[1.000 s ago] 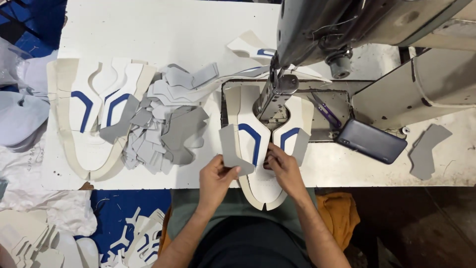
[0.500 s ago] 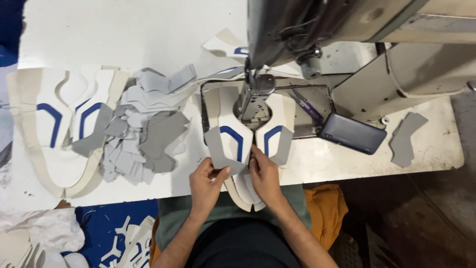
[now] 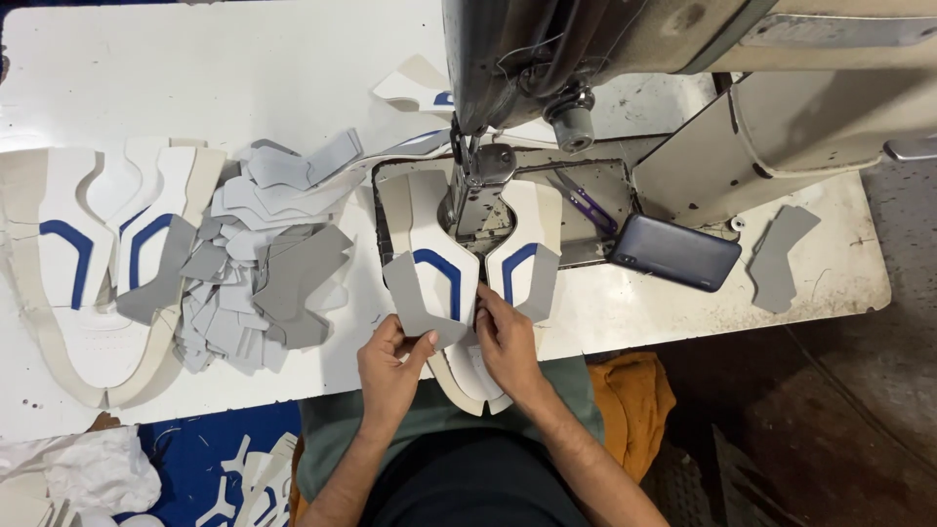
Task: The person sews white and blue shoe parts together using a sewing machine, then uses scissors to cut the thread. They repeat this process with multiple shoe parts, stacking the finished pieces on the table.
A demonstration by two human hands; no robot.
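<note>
fig. overhead view, sewing station. white shoe upper [image 3: 459, 293] w/ blue stripes lies flat on the white table [image 3: 244, 88], its forked top end tucked under the presser foot [image 3: 478, 190] of the sewing machine [image 3: 605, 39], its rounded end hanging over the table's near edge toward the person. long axis runs machine-to-body, i.e. straight away from the hands.

left hand [image 3: 390, 366]: thumb & fingers pinch the lower corner of a grey panel piece [image 3: 415, 303] laid over the upper's left blue stripe; grip closed on that piece. right hand [image 3: 508, 337]: fingers spread flat, pressing down on the upper's mid seam just right of the panel; no pinch visible, palm-down hold rather than a grasp. a 2nd grey panel [image 3: 539, 283] sits on the right wing, untouched.

key relation: grey panel lies up & slightly right of the left hand's pinch, btwn that hand and the needle; left hand is the nearer one to it, right hand touches the upper beside it. hands nearly touch each other at the panel's lower tip.

surroundings: heap of grey cut pieces [image 3: 264, 263] left of the machine bed; stack of finished uppers [image 3: 98, 263] further left; dark phone [image 3: 676, 252] & purple-handled snips [image 3: 586, 205] right of the needle; lone grey piece [image 3: 781, 256] far right.
</note>
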